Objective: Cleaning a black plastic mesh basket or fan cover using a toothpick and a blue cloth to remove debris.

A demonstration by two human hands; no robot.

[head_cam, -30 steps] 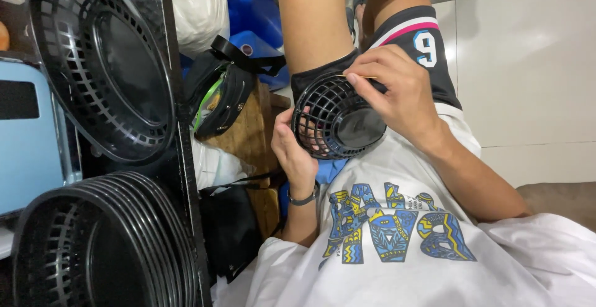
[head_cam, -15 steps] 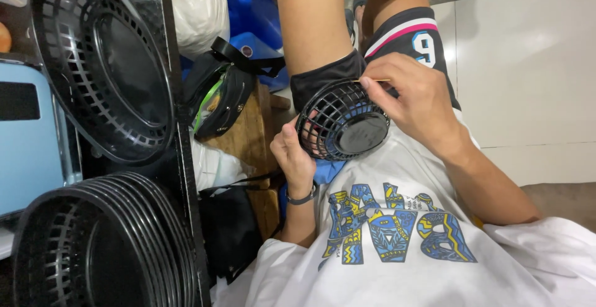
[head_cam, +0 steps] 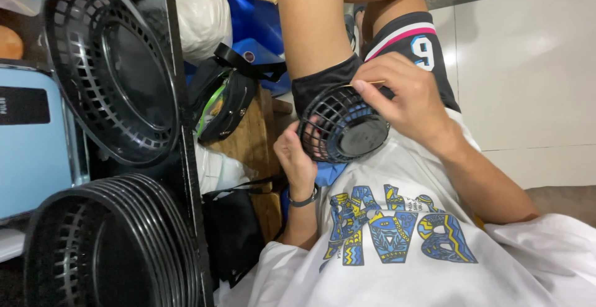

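A small round black plastic grille basket (head_cam: pixel 340 130) rests on my lap against my white printed shirt (head_cam: pixel 397 232). My left hand (head_cam: pixel 295 158), with a dark band on its wrist, grips the basket's left rim from below. My right hand (head_cam: pixel 406 99) lies over the upper right of the rim. Its fingertips pinch a thin tan stick (head_cam: pixel 367 83) at the basket's edge. The solid round bottom of the basket faces me. My knee and black shorts (head_cam: pixel 410 40) are just beyond it.
On the left, a large black oval basket (head_cam: pixel 112 65) leans on a black stand, with a stack of several like it (head_cam: pixel 105 245) below. A pale blue box (head_cam: pixel 34 139) is at the far left. Dark bags (head_cam: pixel 223 102) and a blue bag lie between. White floor tiles (head_cam: pixel 528 65) are on the right.
The small basket has turned and shifted right, so its solid bottom now faces me. My right hand has slid up to the top rim with the stick. My left hand has followed.
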